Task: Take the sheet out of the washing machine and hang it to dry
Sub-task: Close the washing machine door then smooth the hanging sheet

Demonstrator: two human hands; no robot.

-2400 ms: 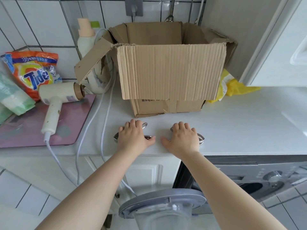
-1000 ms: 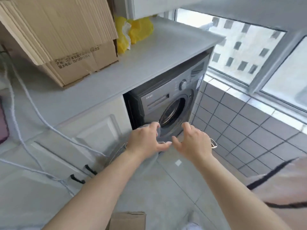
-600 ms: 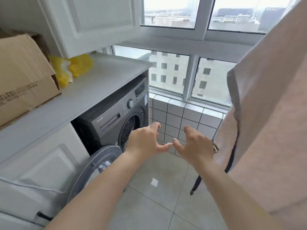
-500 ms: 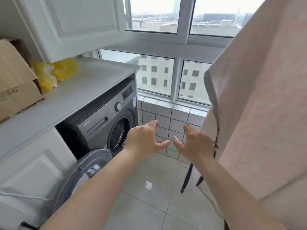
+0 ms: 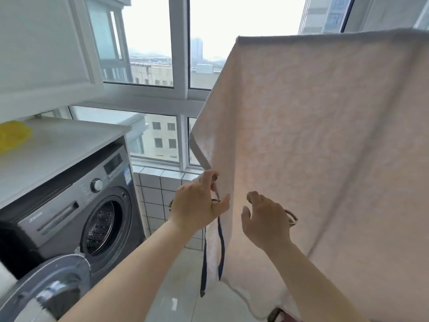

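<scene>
Washer (image 5: 69,214) at left, door (image 5: 44,289) swung open, drum looks bare. Left hand (image 5: 197,205) pinches the near edge of the pink sheet (image 5: 325,147), which hangs draped over sthg up top, dark ties (image 5: 220,247) dangling below. Right hand (image 5: 267,219) spread, fingers loosely curled, just short of the cloth. Prob soft, limp, maybe damp-heavy; best taken along the hemmed edge or corners w/ both hands, not mid-panel.

We see a pale pink sheet (image 5: 325,135) with dark blue straps (image 5: 220,247), a grey washing machine (image 5: 69,205), a white worktop (image 5: 58,145) and something yellow (image 5: 14,134).
</scene>
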